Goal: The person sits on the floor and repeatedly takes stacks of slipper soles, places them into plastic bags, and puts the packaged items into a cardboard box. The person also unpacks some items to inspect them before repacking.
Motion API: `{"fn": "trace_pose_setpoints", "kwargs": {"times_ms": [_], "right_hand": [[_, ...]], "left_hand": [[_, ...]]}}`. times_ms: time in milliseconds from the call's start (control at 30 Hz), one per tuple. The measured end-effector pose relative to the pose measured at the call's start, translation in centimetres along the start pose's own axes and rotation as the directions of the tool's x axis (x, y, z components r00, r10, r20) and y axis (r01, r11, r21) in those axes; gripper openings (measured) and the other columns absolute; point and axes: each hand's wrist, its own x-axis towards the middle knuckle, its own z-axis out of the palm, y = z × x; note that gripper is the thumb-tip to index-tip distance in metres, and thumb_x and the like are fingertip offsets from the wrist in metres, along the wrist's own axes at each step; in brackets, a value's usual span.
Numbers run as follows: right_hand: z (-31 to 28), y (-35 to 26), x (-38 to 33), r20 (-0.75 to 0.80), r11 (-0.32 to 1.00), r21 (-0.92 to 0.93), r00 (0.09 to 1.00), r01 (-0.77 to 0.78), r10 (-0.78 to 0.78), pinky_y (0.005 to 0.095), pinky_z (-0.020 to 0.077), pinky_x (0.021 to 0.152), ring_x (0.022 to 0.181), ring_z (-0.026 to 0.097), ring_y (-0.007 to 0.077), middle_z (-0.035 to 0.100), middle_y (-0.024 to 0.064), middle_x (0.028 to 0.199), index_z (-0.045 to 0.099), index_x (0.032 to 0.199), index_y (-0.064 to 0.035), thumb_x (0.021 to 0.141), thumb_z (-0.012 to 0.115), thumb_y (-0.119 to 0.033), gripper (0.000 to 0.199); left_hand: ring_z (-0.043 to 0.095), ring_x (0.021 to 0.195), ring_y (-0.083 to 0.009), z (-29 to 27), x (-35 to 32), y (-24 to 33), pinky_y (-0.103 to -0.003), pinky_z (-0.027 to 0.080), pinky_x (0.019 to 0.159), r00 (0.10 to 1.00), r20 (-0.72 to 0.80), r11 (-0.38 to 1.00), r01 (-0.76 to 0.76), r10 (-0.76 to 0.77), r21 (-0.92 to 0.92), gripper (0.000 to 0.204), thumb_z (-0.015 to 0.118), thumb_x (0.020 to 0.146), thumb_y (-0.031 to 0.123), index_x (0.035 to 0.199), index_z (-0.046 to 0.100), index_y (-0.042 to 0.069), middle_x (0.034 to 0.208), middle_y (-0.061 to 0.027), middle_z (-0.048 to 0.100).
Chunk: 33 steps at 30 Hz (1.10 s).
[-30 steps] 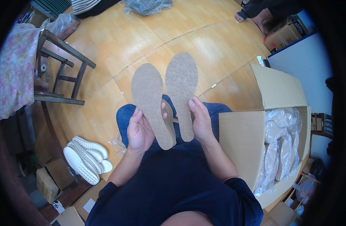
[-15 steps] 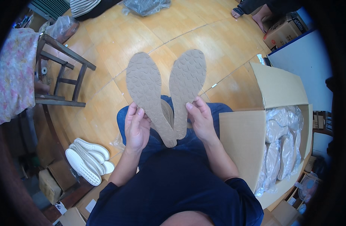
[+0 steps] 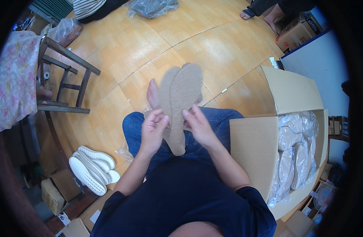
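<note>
Two tan shoe soles with a textured surface are held over my lap, toes pointing away from me. The right shoe sole [image 3: 188, 85] overlaps the front of the left shoe sole [image 3: 164, 89], and both are slightly blurred. My left hand [image 3: 153, 132] pinches the left sole's outer edge between thumb and fingers. On the opposite side, my right hand [image 3: 200, 127] grips the right sole by its edge, thumb on the face toward me. Their narrow heel ends meet close to my shirt.
An open cardboard box [image 3: 254, 148] at my right holds several plastic-wrapped soles [image 3: 287, 166]. White soles [image 3: 86, 175] are stacked on the floor at left. A dark wooden stool [image 3: 73, 85] stands beyond them. Other people's feet [image 3: 271, 24] and a plastic bag [image 3: 151, 7] are farther off.
The two soles, spread in a V before, have swung together and now overlap. Both hands moved inward, and a bare foot shows behind the soles.
</note>
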Motion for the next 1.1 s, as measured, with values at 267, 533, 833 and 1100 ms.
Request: {"fn": "trace_pose_setpoints", "kwargs": {"times_ms": [267,533,833,1100], "right_hand": [[-3.0,7.8,7.5,-0.206,0.992,-0.122,0.978,0.006,-0.031,0.0292,0.0451,0.089,0.104,0.057,0.0137,0.061,0.0086,0.117,0.046,0.134,0.0005,0.096,0.044,-0.009,0.039],[-6.9,10.5,20.1,-0.201,0.868,-0.492,0.963,0.061,-0.181,0.0400,0.0489,0.086,0.091,0.065,0.0333,0.066,0.0232,0.096,0.050,0.131,-0.0012,0.094,0.047,-0.018,0.041],[-8.0,15.4,18.9,-0.386,0.420,-0.858,0.911,-0.296,-0.144,0.0432,0.0405,0.103,0.126,0.046,0.0366,0.046,0.0215,0.138,0.048,0.139,-0.0099,0.087,0.061,-0.023,0.055],[-8.1,16.0,19.0,-0.462,0.309,-0.869,0.859,-0.388,-0.222,0.0529,0.0344,0.104,0.130,0.037,0.0432,0.037,0.0258,0.142,0.038,0.146,-0.0183,0.083,0.060,-0.017,0.066]], "left_hand": [[0.053,0.108,-0.0170,-2.7,-1.2,-4.7,-0.029,0.045,0.091,0.953,-0.280,0.952,0.185,-0.114,0.243,0.048,0.064,0.093,0.015,0.135,0.044,0.002,0.121,-0.0121,0.053],[0.049,0.112,-0.0204,-4.6,-4.4,-5.7,-0.031,0.043,0.095,0.837,-0.433,0.916,0.397,-0.334,0.061,0.066,0.066,0.090,0.015,0.144,0.028,0.005,0.134,-0.0183,0.039],[0.045,0.120,-0.0243,-4.3,-3.7,-6.6,-0.034,0.042,0.099,0.873,-0.369,0.923,0.374,-0.319,0.086,0.067,0.065,0.090,0.016,0.144,0.027,0.005,0.138,-0.0207,0.037],[0.040,0.130,-0.0309,-4.5,-3.8,-7.0,-0.038,0.039,0.104,0.889,-0.318,0.914,0.384,-0.329,0.129,0.072,0.066,0.090,0.019,0.146,0.023,0.005,0.141,-0.0222,0.035]]}}
